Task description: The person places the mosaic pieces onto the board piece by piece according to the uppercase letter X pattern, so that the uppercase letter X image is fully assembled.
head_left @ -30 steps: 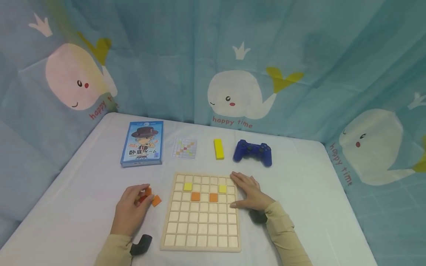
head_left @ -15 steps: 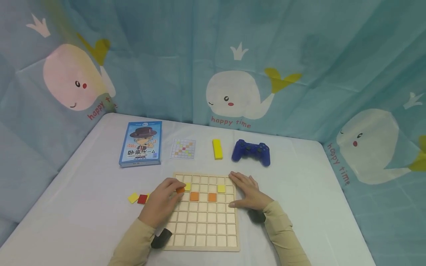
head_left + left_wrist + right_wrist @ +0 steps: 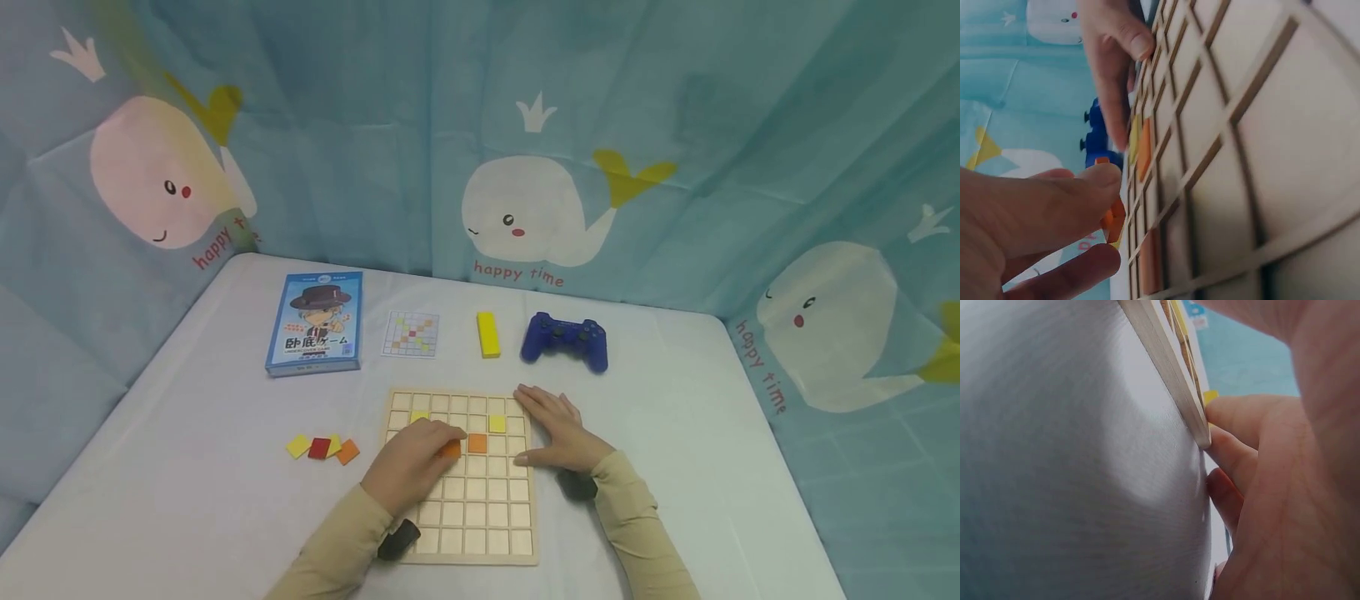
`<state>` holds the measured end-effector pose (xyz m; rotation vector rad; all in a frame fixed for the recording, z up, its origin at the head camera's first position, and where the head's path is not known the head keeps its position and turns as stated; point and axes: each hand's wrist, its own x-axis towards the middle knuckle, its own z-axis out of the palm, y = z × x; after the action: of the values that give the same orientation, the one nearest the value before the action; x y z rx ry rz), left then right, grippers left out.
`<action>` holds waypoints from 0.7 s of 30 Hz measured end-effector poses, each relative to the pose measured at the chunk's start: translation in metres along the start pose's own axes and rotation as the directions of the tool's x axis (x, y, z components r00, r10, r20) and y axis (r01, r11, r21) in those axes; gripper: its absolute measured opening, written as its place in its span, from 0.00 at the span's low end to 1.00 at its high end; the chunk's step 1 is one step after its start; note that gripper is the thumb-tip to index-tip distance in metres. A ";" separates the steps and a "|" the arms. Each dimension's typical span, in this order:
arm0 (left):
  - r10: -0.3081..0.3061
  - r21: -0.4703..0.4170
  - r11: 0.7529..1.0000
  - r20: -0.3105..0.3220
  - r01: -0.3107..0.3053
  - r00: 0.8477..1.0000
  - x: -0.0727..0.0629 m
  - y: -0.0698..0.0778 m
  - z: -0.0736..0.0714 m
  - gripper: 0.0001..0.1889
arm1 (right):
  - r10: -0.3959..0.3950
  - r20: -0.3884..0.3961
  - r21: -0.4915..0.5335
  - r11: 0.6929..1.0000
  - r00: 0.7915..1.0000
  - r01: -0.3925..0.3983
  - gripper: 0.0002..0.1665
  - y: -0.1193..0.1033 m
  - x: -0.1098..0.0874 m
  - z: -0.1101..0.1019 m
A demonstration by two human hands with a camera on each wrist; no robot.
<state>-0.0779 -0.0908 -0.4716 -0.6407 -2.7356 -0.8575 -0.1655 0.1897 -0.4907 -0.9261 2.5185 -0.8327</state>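
Observation:
My left hand [image 3: 412,467] is over the gridded wooden board [image 3: 475,542] and pinches a small orange tile [image 3: 1114,219] between thumb and fingers, just above the cells. In the left wrist view, one orange tile [image 3: 1150,262] lies in a cell below that hand. Farther right sit another orange tile [image 3: 477,443] and a yellow tile [image 3: 497,424]. A second yellow tile [image 3: 420,416] is partly covered by my left hand. My right hand [image 3: 562,437] rests along the board's right edge, thumb and fingers spread, touching the rim.
Left of the board lie a red tile [image 3: 319,448], a loose orange tile [image 3: 348,452] and loose yellow tiles [image 3: 297,446]. Behind stand a blue game box [image 3: 315,323], a pattern card [image 3: 411,334], a yellow block [image 3: 488,335] and a blue game controller [image 3: 564,340].
My left hand has moved right from the loose tiles to over the board, carrying an orange tile. The loose tiles are now uncovered. My right hand has stayed at the board's edge.

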 end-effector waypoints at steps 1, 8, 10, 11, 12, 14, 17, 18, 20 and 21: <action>0.000 0.002 1.000 0.015 0.000 1.000 0.000 0.001 0.002 0.17 | 0.002 0.001 -0.001 1.000 1.000 -0.002 0.60 0.000 0.000 0.000; 0.024 0.031 0.999 0.055 -0.025 0.998 -0.002 0.003 0.009 0.13 | 0.003 0.004 -0.008 1.000 1.000 -0.003 0.60 0.000 0.001 0.000; 0.029 0.027 0.999 0.049 -0.030 0.998 -0.002 0.003 0.010 0.12 | 0.004 0.004 -0.009 1.000 1.000 -0.004 0.60 0.001 0.001 0.000; 0.031 0.020 0.999 0.046 -0.032 0.998 -0.003 0.003 0.010 0.12 | 0.005 0.004 -0.008 1.000 1.000 -0.005 0.60 0.001 0.001 0.000; 0.033 0.012 0.999 0.043 -0.033 0.999 -0.003 0.002 0.011 0.12 | 0.004 0.004 -0.005 1.000 1.000 -0.004 0.60 0.001 0.001 0.000; 0.034 -0.004 0.999 0.037 -0.034 0.999 -0.003 0.002 0.011 0.12 | 0.011 0.008 -0.007 1.000 1.000 -0.011 0.60 0.000 0.001 0.000; 0.035 -0.013 0.999 0.034 -0.035 0.999 -0.004 0.002 0.012 0.12 | 0.007 0.004 -0.003 1.000 1.000 -0.007 0.60 0.000 0.000 0.000; 0.033 -0.012 0.999 0.035 -0.032 0.999 -0.004 0.002 0.012 0.12 | 0.006 0.004 -0.003 1.000 1.000 -0.006 0.60 0.000 0.000 0.000; 0.026 -0.005 1.000 0.041 -0.026 0.999 -0.004 0.002 0.012 0.12 | 0.000 -0.001 -0.001 1.000 1.000 0.000 0.60 -0.001 0.000 0.000; 0.021 -0.003 1.000 0.048 -0.021 0.999 -0.004 0.002 0.011 0.12 | -0.002 -0.002 -0.001 1.000 1.000 0.002 0.60 -0.001 0.000 0.000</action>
<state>-0.0746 -0.0842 -0.4812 -0.6984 -2.7652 -0.8519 -0.1653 0.1891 -0.4901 -0.9292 2.5205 -0.8337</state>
